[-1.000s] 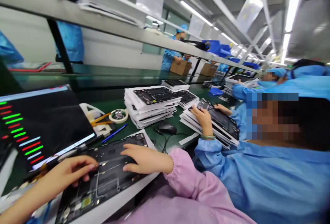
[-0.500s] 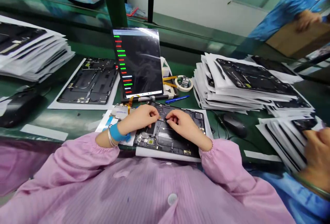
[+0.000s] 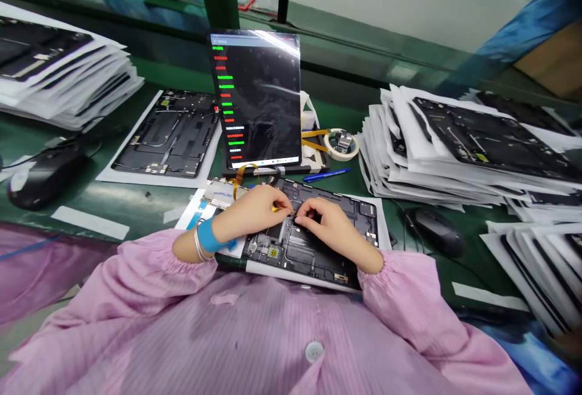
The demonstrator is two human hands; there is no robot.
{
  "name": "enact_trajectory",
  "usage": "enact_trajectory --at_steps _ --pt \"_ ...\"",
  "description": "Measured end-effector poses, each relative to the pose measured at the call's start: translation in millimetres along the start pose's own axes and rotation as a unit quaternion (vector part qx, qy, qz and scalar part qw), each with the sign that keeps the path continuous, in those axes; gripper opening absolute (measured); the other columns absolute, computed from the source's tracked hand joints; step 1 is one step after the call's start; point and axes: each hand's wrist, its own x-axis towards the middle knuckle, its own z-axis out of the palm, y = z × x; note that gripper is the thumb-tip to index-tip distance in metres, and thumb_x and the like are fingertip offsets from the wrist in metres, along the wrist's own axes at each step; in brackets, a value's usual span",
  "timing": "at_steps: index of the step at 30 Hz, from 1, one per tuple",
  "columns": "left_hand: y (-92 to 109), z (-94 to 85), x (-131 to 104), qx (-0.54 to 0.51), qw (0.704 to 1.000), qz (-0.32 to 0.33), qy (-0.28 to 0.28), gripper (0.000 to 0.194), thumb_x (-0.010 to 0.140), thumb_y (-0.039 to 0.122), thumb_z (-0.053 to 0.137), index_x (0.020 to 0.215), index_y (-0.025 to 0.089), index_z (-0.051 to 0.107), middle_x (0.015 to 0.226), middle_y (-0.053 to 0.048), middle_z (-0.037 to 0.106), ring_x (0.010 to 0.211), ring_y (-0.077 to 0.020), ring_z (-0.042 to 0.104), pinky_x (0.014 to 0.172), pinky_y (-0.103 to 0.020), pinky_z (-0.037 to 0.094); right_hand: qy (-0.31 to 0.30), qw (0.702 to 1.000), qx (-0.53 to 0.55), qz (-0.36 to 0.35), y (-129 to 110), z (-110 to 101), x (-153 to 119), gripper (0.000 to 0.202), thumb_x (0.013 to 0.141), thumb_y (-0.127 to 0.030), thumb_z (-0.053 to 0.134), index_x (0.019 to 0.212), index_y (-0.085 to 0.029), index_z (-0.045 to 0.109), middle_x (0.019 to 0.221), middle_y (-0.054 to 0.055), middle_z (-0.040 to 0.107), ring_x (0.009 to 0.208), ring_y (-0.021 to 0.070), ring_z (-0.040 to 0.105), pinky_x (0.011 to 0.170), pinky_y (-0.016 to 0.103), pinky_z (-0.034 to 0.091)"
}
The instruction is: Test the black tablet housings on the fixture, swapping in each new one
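Note:
A laptop's black inner casing (image 3: pixel 313 243) lies on white paper in front of me, its inner side with cables and metal fittings facing up. My left hand (image 3: pixel 261 206), with a blue wrist strap (image 3: pixel 210 234), is over the casing, its fingers pinched around a narrow yellow strip (image 3: pixel 275 208). Close beside it, my right hand (image 3: pixel 324 220) has thumb and forefinger pressed together low over the casing; what lies between them is hidden. Left of the casing is a circuit board (image 3: pixel 220 192), with an orange ribbon cable (image 3: pixel 237 182) rising from it towards the lit screen (image 3: pixel 259 104).
Another casing (image 3: pixel 170 134) lies on paper at the left. Stacks of casings between paper sheets stand left (image 3: pixel 91 89) and right (image 3: pixel 400 159). Mice (image 3: pixel 50 174) (image 3: pixel 434 230), a blue pen (image 3: pixel 327 175) and a tape roll (image 3: pixel 342 143) are on the green table.
The view has shifted, so the table sits further right and slightly higher. My fingertips have come closer together over the casing. A co-worker's hand at the right has mostly left view.

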Motion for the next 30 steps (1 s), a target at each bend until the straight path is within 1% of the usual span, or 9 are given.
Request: enact_trajectory --at_steps 4,7,10,14,18,23,30 --pt "0.9 4.5 -0.2 0.029 1.000 0.009 0.005 0.021 0.080 0.023 0.055 0.086 0.018 0.075 0.084 -0.003 0.074 0.075 -0.0172 0.065 0.069 -0.026 0.047 0.006 0.999 0.015 0.029 0.2 0.6 1.5 0.012 0.080 -0.020 0.070 0.070 -0.020 0.064 0.069 -0.004 0.063 0.065 0.0117 0.055 0.064 0.025 0.039" --pt "4.1 5.7 -1.0 0.058 0.998 0.010 0.012 0.023 0.080 0.024 0.054 0.087 0.019 0.075 0.086 -0.003 0.074 0.079 -0.0190 0.065 0.071 -0.028 0.047 0.007 0.999 0.019 0.033 0.1 0.1 2.3 0.012 0.079 -0.020 0.071 0.069 -0.020 0.065 0.070 -0.004 0.064 0.065 0.0115 0.056 0.063 0.025 0.039" --pt "7.5 5.8 -2.0 0.071 0.997 0.012 0.006 0.023 0.080 0.024 0.053 0.087 0.019 0.075 0.086 -0.003 0.074 0.080 -0.0193 0.065 0.072 -0.028 0.046 0.010 0.999 0.019 0.033 0.3 0.4 2.2 0.013 0.079 -0.021 0.072 0.068 -0.020 0.065 0.069 -0.004 0.063 0.065 0.0115 0.055 0.062 0.025 0.039" --pt "8.2 6.4 -2.8 0.072 0.997 0.015 0.001 0.023 0.080 0.023 0.054 0.086 0.020 0.075 0.085 -0.003 0.073 0.078 -0.0185 0.065 0.070 -0.027 0.045 0.010 0.999 0.003 0.031 0.8 1.0 2.0 0.015 0.080 -0.023 0.071 0.068 -0.020 0.064 0.069 -0.003 0.062 0.064 0.0118 0.055 0.061 0.025 0.039" --pt "5.7 7.1 -3.0 0.071 0.997 0.029 -0.003 0.022 0.079 0.022 0.054 0.085 0.020 0.075 0.083 -0.002 0.073 0.076 -0.0178 0.064 0.068 -0.027 0.045 0.005 1.000 -0.003 0.025 0.7 1.2 2.2 0.015 0.079 -0.022 0.072 0.067 -0.020 0.062 0.069 -0.003 0.062 0.065 0.0120 0.055 0.061 0.025 0.039" --pt "3.4 7.4 -2.7 0.081 0.996 0.041 -0.004 0.021 0.079 0.020 0.054 0.084 0.021 0.075 0.082 -0.002 0.072 0.075 -0.0175 0.063 0.069 -0.027 0.045 0.008 1.000 0.001 0.022 -0.7 0.7 2.4 0.015 0.078 -0.019 0.071 0.066 -0.020 0.062 0.068 -0.004 0.061 0.064 0.0118 0.054 0.061 0.025 0.039" --pt "8.5 6.4 -4.4 0.078 0.995 0.063 -0.008 0.022 0.079 0.019 0.054 0.082 0.019 0.076 0.079 -0.003 0.072 0.072 -0.0168 0.062 0.067 -0.026 0.043 0.022 1.000 -0.003 0.014 -2.5 2.0 0.6 0.016 0.078 -0.019 0.071 0.066 -0.019 0.061 0.067 -0.003 0.061 0.063 0.0119 0.054 0.060 0.024 0.039"
